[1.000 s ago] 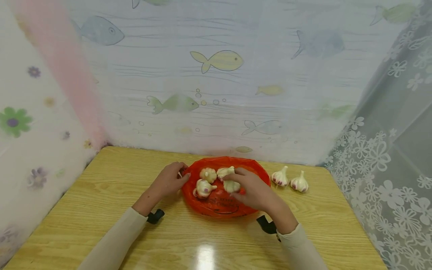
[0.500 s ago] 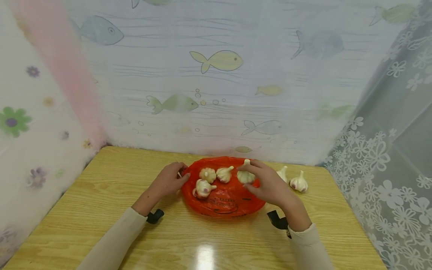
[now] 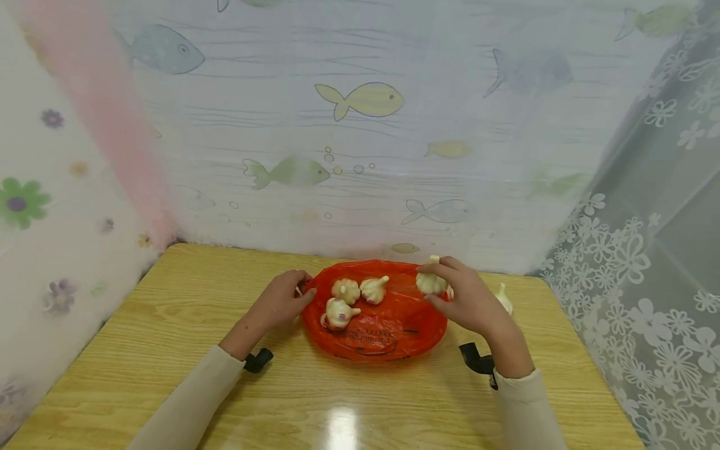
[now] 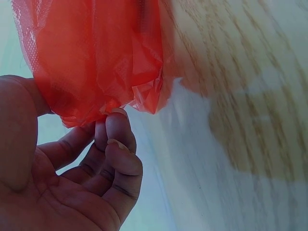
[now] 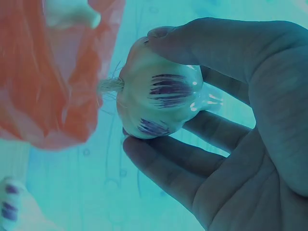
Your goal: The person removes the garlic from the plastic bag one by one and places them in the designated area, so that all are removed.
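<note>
In the head view a red plastic bag lies spread like a shallow dish on the table. Three garlic bulbs rest in its left half: a ribbed one, another with its stem up and a purple-marked one. My left hand pinches the bag's left edge, and the left wrist view shows curled fingers against the red plastic. Over the bag's right rim, my right hand holds a garlic bulb between thumb and fingertips, its purple streaks and roots visible in the right wrist view.
A garlic bulb stands on the wooden table to the right, partly behind my right hand. Another there is mostly hidden by that hand. A fish-patterned curtain hangs behind the table's far edge.
My right hand has lifted a garlic bulb from the middle of the bag and carried it rightward to the rim. My left hand has stayed at the bag's left edge.
</note>
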Tool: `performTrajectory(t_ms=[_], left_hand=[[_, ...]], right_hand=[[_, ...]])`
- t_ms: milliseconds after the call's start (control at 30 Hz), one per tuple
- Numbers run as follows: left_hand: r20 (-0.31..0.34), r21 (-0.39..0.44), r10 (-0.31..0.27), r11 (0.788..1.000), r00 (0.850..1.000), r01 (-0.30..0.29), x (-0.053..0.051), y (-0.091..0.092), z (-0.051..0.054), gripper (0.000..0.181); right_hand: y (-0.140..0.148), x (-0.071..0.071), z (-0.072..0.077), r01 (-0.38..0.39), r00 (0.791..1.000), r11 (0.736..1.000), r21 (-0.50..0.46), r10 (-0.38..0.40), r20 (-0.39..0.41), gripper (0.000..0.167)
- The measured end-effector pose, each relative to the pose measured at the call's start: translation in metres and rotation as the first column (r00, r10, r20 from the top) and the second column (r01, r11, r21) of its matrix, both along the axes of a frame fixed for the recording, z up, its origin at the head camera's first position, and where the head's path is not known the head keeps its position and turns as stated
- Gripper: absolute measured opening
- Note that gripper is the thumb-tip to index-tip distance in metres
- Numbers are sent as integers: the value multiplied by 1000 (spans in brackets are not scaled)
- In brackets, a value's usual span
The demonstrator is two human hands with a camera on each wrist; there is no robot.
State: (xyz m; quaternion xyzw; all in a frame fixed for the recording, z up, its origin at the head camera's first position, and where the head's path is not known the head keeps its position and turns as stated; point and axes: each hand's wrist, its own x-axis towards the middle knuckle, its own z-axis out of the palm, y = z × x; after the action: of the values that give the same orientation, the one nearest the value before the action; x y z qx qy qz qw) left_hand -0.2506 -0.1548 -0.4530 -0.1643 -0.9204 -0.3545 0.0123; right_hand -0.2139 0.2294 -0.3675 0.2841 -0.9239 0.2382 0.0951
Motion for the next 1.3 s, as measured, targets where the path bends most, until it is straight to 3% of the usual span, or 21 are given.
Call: performTrajectory(t_ms=[700, 900, 1300], left_hand=[[15, -4, 1, 1000, 1000, -1, -1, -1, -3, 19], [13, -5, -2, 1000, 1000, 2, -1, 0, -2, 19], [9, -4, -4, 1000, 1000, 4, -1, -1, -3, 18]], right_hand=[[48, -8, 1, 76, 993, 996, -56, -80, -83, 46], [59, -7, 2, 125, 990, 991, -45, -127, -65, 45], [80, -9, -2, 142, 985, 989, -53, -146, -94, 46]])
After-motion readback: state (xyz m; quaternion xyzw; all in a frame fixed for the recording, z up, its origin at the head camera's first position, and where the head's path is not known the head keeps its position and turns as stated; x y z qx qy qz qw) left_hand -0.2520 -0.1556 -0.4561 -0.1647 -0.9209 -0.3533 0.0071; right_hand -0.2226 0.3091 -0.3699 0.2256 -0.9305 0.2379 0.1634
